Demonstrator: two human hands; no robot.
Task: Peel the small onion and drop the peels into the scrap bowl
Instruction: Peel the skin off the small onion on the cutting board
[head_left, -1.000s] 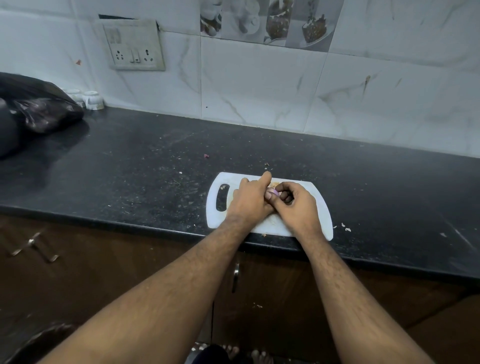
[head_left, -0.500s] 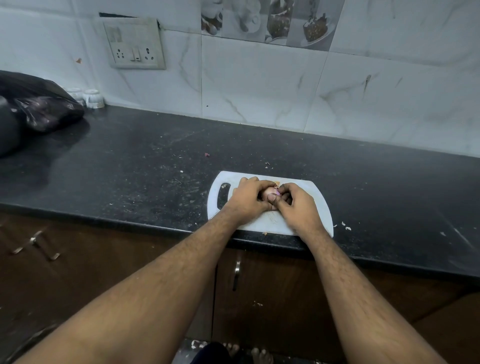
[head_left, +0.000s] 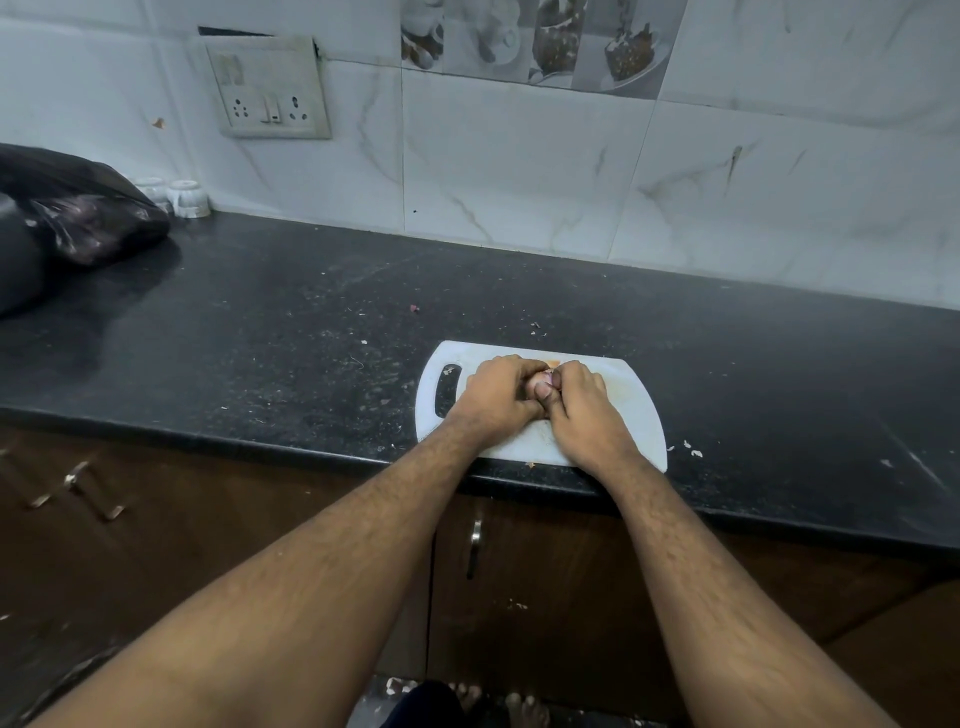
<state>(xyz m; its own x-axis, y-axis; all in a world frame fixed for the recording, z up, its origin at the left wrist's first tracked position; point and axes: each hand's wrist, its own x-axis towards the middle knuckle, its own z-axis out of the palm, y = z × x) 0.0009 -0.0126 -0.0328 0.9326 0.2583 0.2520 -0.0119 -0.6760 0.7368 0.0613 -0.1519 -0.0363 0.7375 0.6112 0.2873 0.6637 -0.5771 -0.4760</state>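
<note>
The small onion (head_left: 544, 378) is almost wholly hidden: only a pale pink sliver shows between the two hands, and how much skin remains on it cannot be made out. The left hand (head_left: 498, 397) is curled closed around the onion from the left, knuckles up; the right hand (head_left: 579, 402) is likewise closed on it from the right, its thumb pressed against the visible sliver. Both hands sit over the middle of one white plastic cutting board (head_left: 639, 410), rounded at the corners, with one oval handle slot at its left end. The board's centre is covered by the hands; a faint orange stain shows at its far edge.

The board lies at the near edge of the bench (head_left: 260, 338), a black speckled stone slab, dusty and strewn with small pale flecks. Loose scraps (head_left: 691, 449) lie just right of the board; whether they are peel is too small to tell. A scrap bowl cannot be identified in this view.

At far left, a crumpled glossy black plastic bag (head_left: 88, 218) is cut off by the frame edge. Two small white cups (head_left: 179, 197) stand upturned against the marble-patterned wall tiles. One switch plate (head_left: 267, 88) is fixed to the wall. Below the bench, brown cupboard doors carry three visible metal handles (head_left: 474, 545)
</note>
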